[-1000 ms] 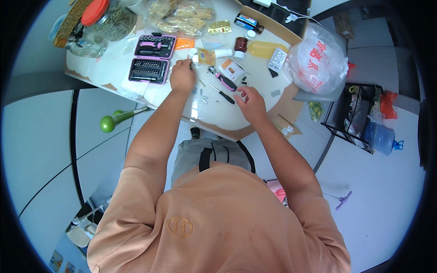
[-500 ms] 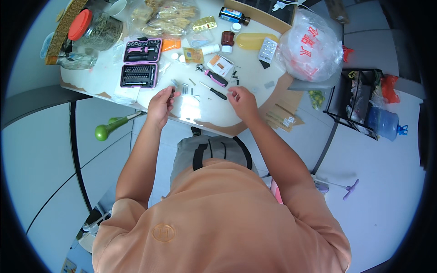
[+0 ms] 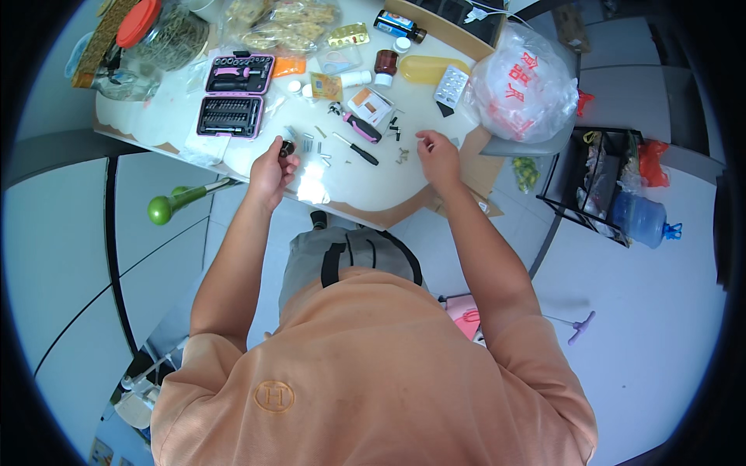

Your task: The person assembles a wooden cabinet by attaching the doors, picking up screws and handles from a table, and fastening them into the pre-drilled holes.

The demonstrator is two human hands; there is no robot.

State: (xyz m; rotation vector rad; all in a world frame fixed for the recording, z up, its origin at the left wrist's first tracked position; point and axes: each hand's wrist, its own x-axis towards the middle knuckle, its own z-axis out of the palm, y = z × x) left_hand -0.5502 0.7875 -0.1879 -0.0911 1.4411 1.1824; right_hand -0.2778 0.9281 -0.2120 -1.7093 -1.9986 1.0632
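Bright light (image 3: 313, 189) glares off the white table (image 3: 373, 184); a black rack (image 3: 581, 220) stands on pale floor (image 3: 645, 311).

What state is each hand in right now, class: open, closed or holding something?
Left hand: closed, holding a small dark round piece.
Right hand: partly open, fingers loosely curled, nothing visible in it.

Bright, cool illumination; glare on the surface (image 3: 381, 186) (white patch, near edge); fisheye-bent margins fade to black.
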